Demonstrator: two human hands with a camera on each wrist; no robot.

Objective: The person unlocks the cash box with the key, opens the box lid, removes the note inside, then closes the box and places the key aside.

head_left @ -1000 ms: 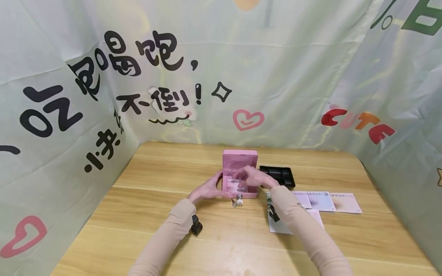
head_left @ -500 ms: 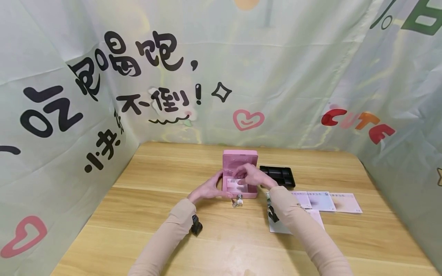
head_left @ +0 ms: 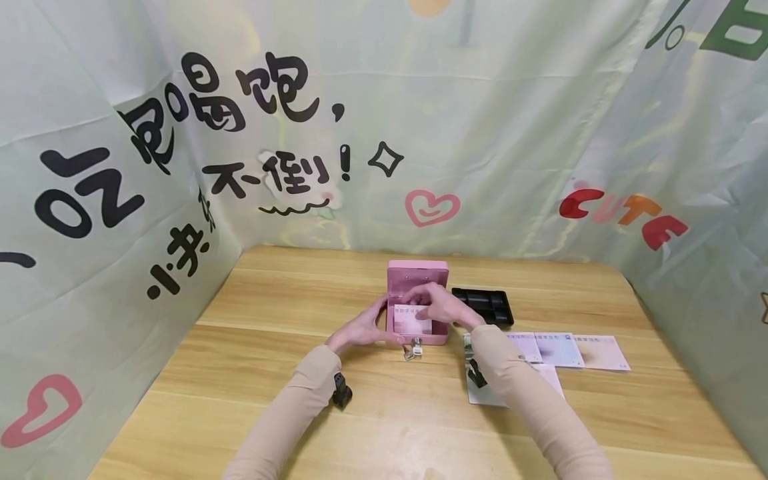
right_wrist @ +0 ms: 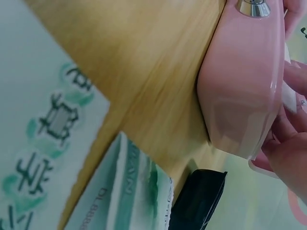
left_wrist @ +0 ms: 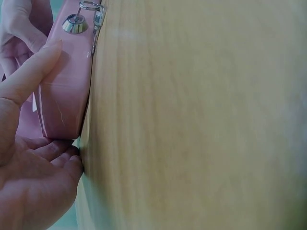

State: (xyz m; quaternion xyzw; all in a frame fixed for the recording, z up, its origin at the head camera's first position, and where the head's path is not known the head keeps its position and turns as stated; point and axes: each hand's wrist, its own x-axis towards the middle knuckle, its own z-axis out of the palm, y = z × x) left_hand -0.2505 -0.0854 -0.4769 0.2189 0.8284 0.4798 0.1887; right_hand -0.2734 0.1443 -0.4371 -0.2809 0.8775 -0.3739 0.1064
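Note:
A small pink cash box (head_left: 417, 276) stands on the table, its lid raised at the back. My left hand (head_left: 361, 328) grips the box's left side, the thumb over its front edge and the fingers along the outer wall. Inside the box my right hand (head_left: 443, 307) pinches the right part of a pale pink banknote (head_left: 411, 323), which is tilted up. The right fingertips are partly hidden behind the box wall in the right wrist view. On the box's front is a round metal lock (left_wrist: 75, 23), with keys (left_wrist: 98, 17) hanging from it.
A black compartment tray (head_left: 489, 307) lies right of the box. Further right, several notes overlap in a row, among them a bluish note (head_left: 558, 351) and an orange-pink note (head_left: 603, 353). Another pale note (head_left: 487, 395) lies partly under the right forearm. Printed curtains surround the table.
The banknote inside the box has tilted up and shows more of its face. My right hand has shifted slightly with it. The left hand holds still.

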